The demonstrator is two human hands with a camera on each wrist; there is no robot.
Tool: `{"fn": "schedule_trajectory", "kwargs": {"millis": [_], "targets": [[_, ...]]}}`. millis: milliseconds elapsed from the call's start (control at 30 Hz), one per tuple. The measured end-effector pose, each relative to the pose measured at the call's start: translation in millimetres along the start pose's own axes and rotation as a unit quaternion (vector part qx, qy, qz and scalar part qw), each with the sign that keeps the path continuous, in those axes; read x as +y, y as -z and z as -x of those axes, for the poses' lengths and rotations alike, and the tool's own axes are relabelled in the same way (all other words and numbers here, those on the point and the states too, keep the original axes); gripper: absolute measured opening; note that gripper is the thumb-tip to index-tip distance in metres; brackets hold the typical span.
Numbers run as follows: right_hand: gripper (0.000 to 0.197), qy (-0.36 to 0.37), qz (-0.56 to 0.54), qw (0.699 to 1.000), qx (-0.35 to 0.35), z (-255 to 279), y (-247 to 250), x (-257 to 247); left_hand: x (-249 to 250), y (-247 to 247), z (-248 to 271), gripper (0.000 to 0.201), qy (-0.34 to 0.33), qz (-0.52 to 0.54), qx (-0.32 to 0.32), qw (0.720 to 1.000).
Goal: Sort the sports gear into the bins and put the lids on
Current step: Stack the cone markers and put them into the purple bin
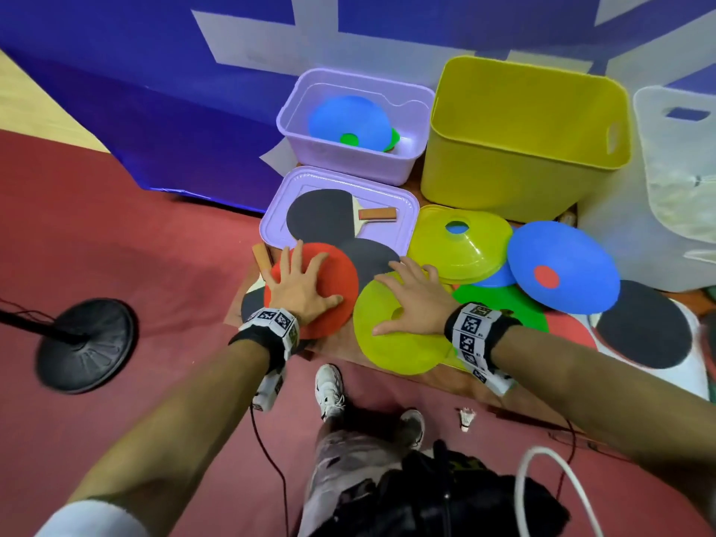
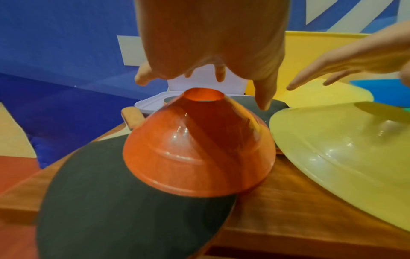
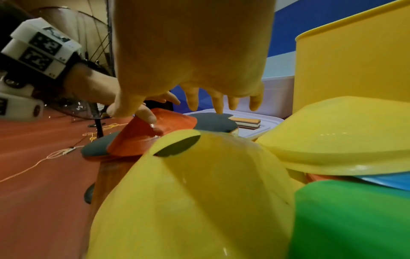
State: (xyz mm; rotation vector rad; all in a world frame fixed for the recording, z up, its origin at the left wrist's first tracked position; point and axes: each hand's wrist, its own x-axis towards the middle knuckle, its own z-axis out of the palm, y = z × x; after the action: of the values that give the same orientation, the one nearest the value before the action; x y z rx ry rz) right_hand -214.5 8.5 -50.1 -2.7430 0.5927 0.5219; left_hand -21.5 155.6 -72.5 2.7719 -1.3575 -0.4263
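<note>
My left hand [image 1: 300, 286] and right hand [image 1: 412, 300] hover, fingers [image 2: 264, 98] spread, over the red cone [image 1: 314, 290] and the yellow cone [image 1: 391, 343] beside it. I judge gripping both comes next, then the purple bin [image 1: 420, 106] beyond the red cone.

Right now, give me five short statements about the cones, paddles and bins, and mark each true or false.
1. The left hand is spread over a red cone. True.
2. The yellow bin holds a blue cone. False: nothing shows in it; the blue cone sits in the purple bin.
3. A paddle lies on the purple lid. True.
4. The right hand is over a green cone. False: it is over a yellow cone.
5. The purple bin has its lid on. False: the lid lies in front of it.
</note>
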Motion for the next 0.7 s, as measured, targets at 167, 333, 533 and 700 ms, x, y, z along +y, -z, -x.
{"fn": "schedule_trajectory", "kwargs": {"millis": [167,333,533,700], "targets": [[0.134,-0.013,0.071,0.997,-0.029,17,-13,-1,-1,-6,3,0.104,0.021,-0.011,-0.068,0.997],[0.142,-0.068,0.095,0.990,-0.073,15,-25,-7,-6,0,-10,0.115,0.003,-0.063,-0.080,0.995],[0.133,-0.116,0.061,0.988,-0.082,18,-33,-4,-15,8,-22,0.112,-0.034,-0.012,-0.131,0.991],[0.125,-0.118,0.049,0.989,-0.068,21,-36,-5,-15,21,-20,0.100,-0.055,-0.042,-0.110,0.992]]}}
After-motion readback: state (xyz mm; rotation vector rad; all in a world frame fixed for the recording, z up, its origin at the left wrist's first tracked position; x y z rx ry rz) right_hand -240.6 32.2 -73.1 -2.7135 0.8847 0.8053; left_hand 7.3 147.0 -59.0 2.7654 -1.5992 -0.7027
